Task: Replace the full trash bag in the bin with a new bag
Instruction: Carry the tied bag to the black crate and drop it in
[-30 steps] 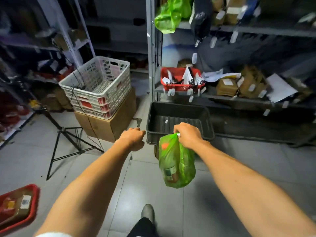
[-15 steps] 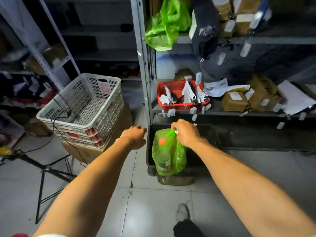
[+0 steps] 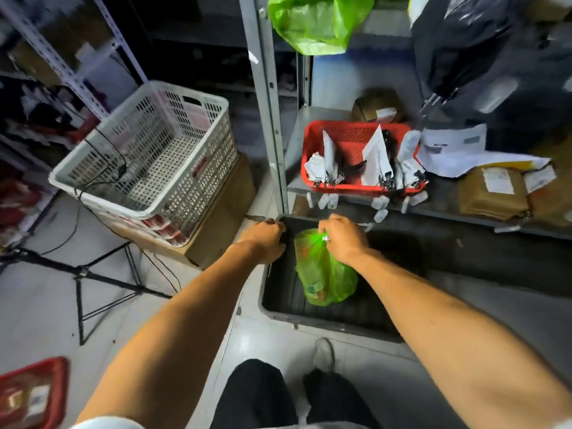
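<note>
Fingers of the right hand (image 3: 342, 238) pinched the knotted neck of the full green plastic trash bag (image 3: 325, 274), which had come down from over the floor into the black rectangular plastic bin (image 3: 275, 292) at 12 o'clock. The left hand (image 3: 264, 238) curled over the bin's 9 o'clock rim (contact looked likely). A release seemed imminent.

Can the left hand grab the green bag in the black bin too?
Probably yes. The left hand rests on the black bin's rim, right beside the green bag, with nothing between them. The right hand already grips the bag's bunched top, so the left could take the side.
</note>
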